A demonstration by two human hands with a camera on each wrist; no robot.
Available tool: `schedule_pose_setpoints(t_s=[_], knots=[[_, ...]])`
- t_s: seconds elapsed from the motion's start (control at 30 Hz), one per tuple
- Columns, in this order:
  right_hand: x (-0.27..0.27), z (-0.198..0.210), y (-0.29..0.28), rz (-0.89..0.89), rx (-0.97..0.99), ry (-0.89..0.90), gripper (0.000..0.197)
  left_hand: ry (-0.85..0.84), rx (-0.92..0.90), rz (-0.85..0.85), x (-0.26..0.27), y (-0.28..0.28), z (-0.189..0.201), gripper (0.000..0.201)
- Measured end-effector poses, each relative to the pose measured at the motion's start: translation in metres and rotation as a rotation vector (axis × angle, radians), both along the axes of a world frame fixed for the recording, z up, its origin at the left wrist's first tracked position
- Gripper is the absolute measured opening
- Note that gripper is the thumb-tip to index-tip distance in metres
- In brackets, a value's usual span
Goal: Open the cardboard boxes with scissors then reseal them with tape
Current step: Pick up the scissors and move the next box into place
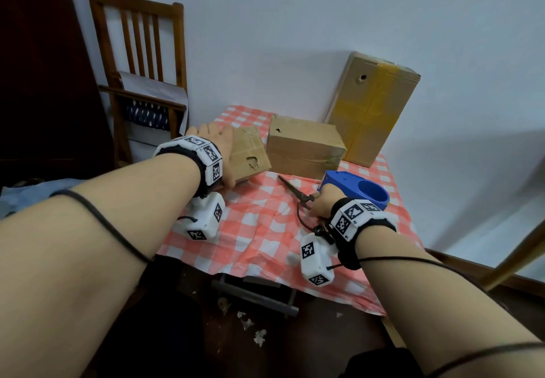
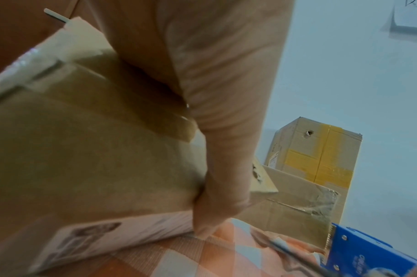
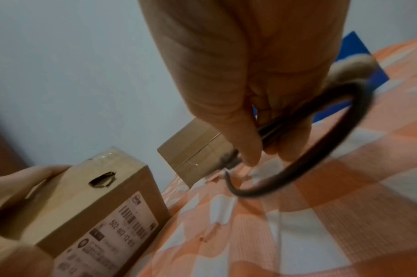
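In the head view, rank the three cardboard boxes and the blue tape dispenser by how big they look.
1. Tall box with yellow tape against the wall.
2. Middle box.
3. Small box under the left hand, partly hidden, and the blue tape dispenser: too close to rank.

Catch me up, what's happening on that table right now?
A person's left hand grips the small cardboard box at the left of the checkered tablecloth. Their right hand holds the handles of the scissors, blades lying on the cloth, pointing toward the boxes. A medium box and a tall yellow-taped box stand behind, and a blue tape dispenser sits beside the right hand. No cutting yet.
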State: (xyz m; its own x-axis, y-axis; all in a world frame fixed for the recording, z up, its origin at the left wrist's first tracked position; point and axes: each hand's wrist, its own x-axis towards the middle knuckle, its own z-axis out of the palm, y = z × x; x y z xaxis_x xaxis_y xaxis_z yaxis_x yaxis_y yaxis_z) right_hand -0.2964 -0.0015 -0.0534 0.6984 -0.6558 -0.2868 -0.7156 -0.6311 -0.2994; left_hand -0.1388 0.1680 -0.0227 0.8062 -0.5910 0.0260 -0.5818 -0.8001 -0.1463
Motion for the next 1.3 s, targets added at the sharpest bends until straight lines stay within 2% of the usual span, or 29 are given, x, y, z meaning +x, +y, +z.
schedule_pose_setpoints(t_s=[0.1, 0.17, 0.2, 0.23, 0.3, 0.37, 0.47, 0.7, 0.83, 0.9, 1.0, 1.07, 1.13, 1.3], knots=[[0.007, 0.006, 0.008, 0.072, -0.105, 0.037, 0.014, -0.010, 0.001, 0.003, -0.001, 0.000, -0.002, 0.115], [0.013, 0.015, 0.015, 0.148, -0.199, -0.054, 0.009, -0.023, -0.002, -0.003, 0.000, 0.001, -0.003, 0.112], [0.017, 0.019, 0.018, 0.201, -0.213, -0.154, 0.012, -0.028, 0.000, -0.008, 0.000, 0.001, -0.003, 0.111], [0.022, 0.023, 0.022, 0.267, -0.195, -0.253, 0.024, -0.027, -0.001, -0.009, 0.001, 0.001, -0.003, 0.110], [0.032, 0.029, 0.032, 0.384, -0.085, -0.350, 0.040, -0.017, 0.002, -0.009, 0.001, 0.001, -0.003, 0.110], [0.042, 0.034, 0.041, 0.443, -0.043, -0.314, 0.046, -0.023, 0.007, -0.014, 0.001, 0.001, -0.003, 0.109], [0.053, 0.036, 0.047, 0.486, -0.115, -0.200, 0.047, -0.030, 0.004, -0.016, 0.002, 0.001, -0.004, 0.109], [0.072, 0.039, 0.054, 0.476, -0.216, -0.102, 0.041, -0.020, 0.002, -0.031, 0.005, 0.001, -0.004, 0.112], [0.080, 0.038, 0.061, 0.457, -0.271, -0.045, 0.012, -0.004, 0.000, -0.026, 0.005, 0.001, -0.003, 0.115], [0.086, 0.036, 0.061, 0.402, -0.263, -0.017, 0.025, 0.005, -0.001, -0.022, 0.004, 0.001, -0.003, 0.116], [0.093, 0.040, 0.061, 0.237, -0.138, -0.025, 0.053, 0.007, 0.008, -0.015, 0.004, 0.000, -0.002, 0.120], [0.095, 0.046, 0.064, 0.189, 0.026, -0.050, 0.047, 0.017, 0.015, 0.004, 0.003, -0.002, -0.001, 0.122], [0.097, 0.050, 0.067, 0.254, 0.155, -0.057, 0.032, 0.029, 0.016, 0.010, 0.002, -0.002, 0.000, 0.123], [0.097, 0.050, 0.071, 0.318, 0.201, -0.069, 0.038, 0.022, 0.014, -0.008, 0.000, -0.001, 0.000, 0.123]])
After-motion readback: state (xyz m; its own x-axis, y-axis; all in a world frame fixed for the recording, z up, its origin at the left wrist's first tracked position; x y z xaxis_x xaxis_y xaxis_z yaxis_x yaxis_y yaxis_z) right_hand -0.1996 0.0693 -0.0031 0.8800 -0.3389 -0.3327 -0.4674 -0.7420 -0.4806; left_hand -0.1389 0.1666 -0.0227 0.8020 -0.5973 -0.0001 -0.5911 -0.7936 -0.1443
